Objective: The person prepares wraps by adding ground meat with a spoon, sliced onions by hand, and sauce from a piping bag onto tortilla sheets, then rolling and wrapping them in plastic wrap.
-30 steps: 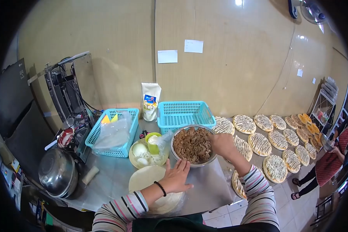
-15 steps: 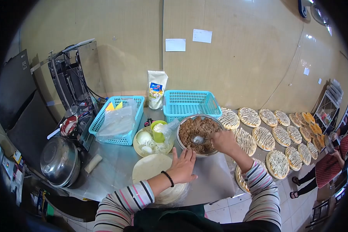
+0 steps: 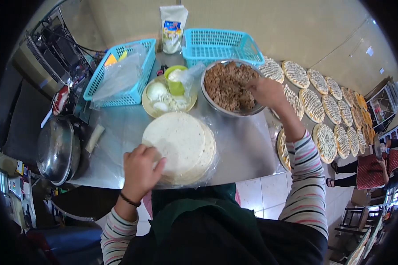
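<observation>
A metal bowl holds a brown ground-meat filling. My right hand is closed at the bowl's right side, around the handle of a spoon whose head is now hidden in the filling. In front of me lies a stack of flat round tortillas on clear plastic. My left hand is at the stack's left edge, thumb apart from the bent fingers, fingertips at the top tortilla's rim. Behind the stack, a yellowish plate carries white pieces and a green cup.
Two turquoise baskets, one with plastic bags and another, stand at the back beside a white pouch. Rows of topped flat rounds cover the right side. A metal pot stands left. Another person is far right.
My left hand has moved from beside the bowl, leftward and back to the tortillas' left edge. My right hand stays at the bowl; the spoon's head has gone out of sight. The view has tilted down.
</observation>
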{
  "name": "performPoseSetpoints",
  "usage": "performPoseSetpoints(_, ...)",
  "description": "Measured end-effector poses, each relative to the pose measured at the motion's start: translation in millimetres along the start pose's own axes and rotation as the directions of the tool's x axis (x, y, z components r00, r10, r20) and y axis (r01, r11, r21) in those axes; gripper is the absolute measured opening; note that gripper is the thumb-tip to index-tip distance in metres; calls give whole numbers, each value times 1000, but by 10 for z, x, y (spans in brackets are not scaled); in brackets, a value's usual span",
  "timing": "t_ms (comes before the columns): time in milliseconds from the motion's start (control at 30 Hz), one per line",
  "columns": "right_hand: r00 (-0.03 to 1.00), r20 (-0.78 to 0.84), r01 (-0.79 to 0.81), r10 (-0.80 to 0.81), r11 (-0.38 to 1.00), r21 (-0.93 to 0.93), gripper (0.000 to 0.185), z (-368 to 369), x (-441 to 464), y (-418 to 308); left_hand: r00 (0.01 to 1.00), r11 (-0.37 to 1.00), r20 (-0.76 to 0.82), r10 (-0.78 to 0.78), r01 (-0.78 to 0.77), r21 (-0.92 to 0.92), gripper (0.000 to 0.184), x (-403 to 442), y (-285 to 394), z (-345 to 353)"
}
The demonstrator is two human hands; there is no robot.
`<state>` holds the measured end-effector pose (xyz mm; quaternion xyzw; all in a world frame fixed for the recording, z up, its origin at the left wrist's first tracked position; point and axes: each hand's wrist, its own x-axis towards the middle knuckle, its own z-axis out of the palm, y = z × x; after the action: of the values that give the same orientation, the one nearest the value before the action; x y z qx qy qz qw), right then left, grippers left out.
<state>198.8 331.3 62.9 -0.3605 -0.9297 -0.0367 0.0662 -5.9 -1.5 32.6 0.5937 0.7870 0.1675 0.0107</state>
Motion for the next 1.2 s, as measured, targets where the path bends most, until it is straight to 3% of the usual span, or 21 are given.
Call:
performPoseSetpoints(67,978,-67,209,-198,939,273,26,276,118,297,995,995,1,-99,99,-30,31,-218,-129,29)
performPoseSetpoints(100,989,39,94,-141,817,569,29,172,57,293,981,980,-17,-193,191,-50,30,-293,-174,41)
performPoseSetpoints(133,979,164,-57,-123,605,794,32,36,-1,301,978,977,2,-211,210,-45,30,-344,-210,68)
performPoseSetpoints(200,937,348,-324,-40,279,904,39,-248,-113,273,965,965,-122,-234,214,-152,29,-475,-257,166)
performPoseSetpoints(233,925,371,-338,-77,276,900,39,-132,-144,228,960,946,-110,-257,226,-231,28,-497,-269,206)
performPoseSetpoints(300,965,154,-146,214,-54,988,32,102,-189,119,951,954,-204,-231,180,-242,28,-515,-279,322)
performPoseSetpoints(333,967,164,-156,197,-55,986,32,199,-182,47,941,952,-240,-239,178,-249,28,-518,-266,355)
performPoseSetpoints(400,892,-59,-9,448,149,989,29,357,-197,-44,925,927,-248,-288,203,-316,28,-509,-277,399)
performPoseSetpoints(467,871,-55,-2,488,116,993,28,425,-220,-38,913,900,-255,-317,205,-385,27,-494,-268,418)
performPoseSetpoints(533,820,34,17,572,-83,996,27,472,-252,76,882,707,-204,-425,182,-683,25,-461,-205,399)
performPoseSetpoints(600,804,23,38,594,-90,995,27,439,-295,97,905,695,-118,-409,225,-683,26,-454,-144,360)
performPoseSetpoints(667,805,45,33,592,-120,992,28,414,-326,61,894,154,55,-444,137,-978,30,-441,-99,415)
performPoseSetpoints(733,793,44,47,608,-134,990,27,405,-355,47,916,104,103,-387,154,-983,37,-429,-49,345)
performPoseSetpoints(800,777,21,108,629,-165,980,27,409,-358,62,816,-271,291,-500,172,-947,38,-418,46,273)
performPoseSetpoints(833,785,13,110,620,-160,981,26,394,-370,63,814,-381,347,-465,170,-909,37,-423,52,249)
performPoseSetpoints(967,792,14,117,610,-174,978,26,415,-396,78,791,-441,388,-473,169,-881,40,-424,45,238)
performPoseSetpoints(1033,798,7,103,602,-148,984,25,484,-395,114,824,-448,428,-372,245,-860,39,-418,77,188)
performPoseSetpoints(1067,794,25,101,608,-172,980,25,490,-396,120,813,-444,430,-392,242,-863,39,-407,83,171)
performPoseSetpoints(1133,795,13,125,606,-185,975,25,477,-418,125,805,-425,522,-280,384,-820,43,-358,89,158)
performPoseSetpoints(1200,821,2,133,571,-194,972,25,374,-472,36,811,-367,509,-290,397,-841,45,-359,92,223)
